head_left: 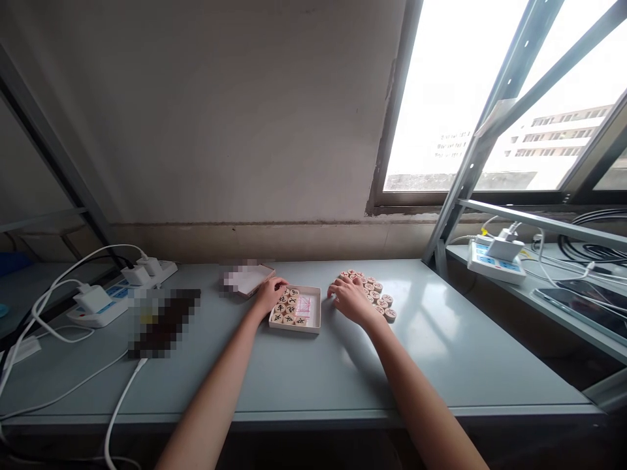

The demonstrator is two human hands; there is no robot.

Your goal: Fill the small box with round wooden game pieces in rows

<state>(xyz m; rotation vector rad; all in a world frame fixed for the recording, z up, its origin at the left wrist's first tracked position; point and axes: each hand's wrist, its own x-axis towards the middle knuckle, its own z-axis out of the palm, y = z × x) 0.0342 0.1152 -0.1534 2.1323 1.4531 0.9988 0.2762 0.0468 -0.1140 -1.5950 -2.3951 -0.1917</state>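
Note:
An open shallow white box (295, 328) sits on the desk, holding several round wooden Chinese chess pieces (289, 319) with dark characters at its left and near side. A pink printed mark shows on its bare floor. At the box's far left corner, my left hand (270, 295) is closed on the edge, fingers curled along it. To the right, my right hand (353, 300) lies palm down at the left side of a cluster of red-marked Chinese chess pieces (377, 295). Its fingers are bent and apart, and part of the cluster is hidden beneath it.
Behind my left hand lies the box lid (252, 281), partly blurred. A blurred dark object (166, 324) and a white power strip (117, 294) with cables occupy the desk's left. Metal shelf posts (455, 176) and another power strip (496, 258) stand at right. A wall (245, 130) closes the back.

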